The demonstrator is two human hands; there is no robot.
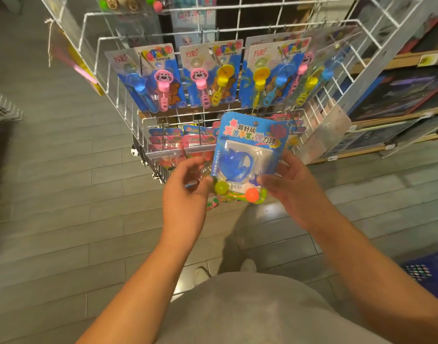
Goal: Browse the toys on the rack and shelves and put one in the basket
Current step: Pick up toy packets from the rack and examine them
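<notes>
Hands (185, 187) (291, 184) two, toy pack (247, 155) one

A wire rack (128, 78) stands ahead of the person, with shelves (399, 95) to its right. Carded toys (208, 75) hang in a row across the rack's upper rail; more packs (183, 142) hang lower, behind the held toy pack (247, 155). The left hand (185, 189) is at the pack's left edge, the right hand (290, 184) at its right. A basket (429, 271) sits on the floor (64, 194), low right.
</notes>
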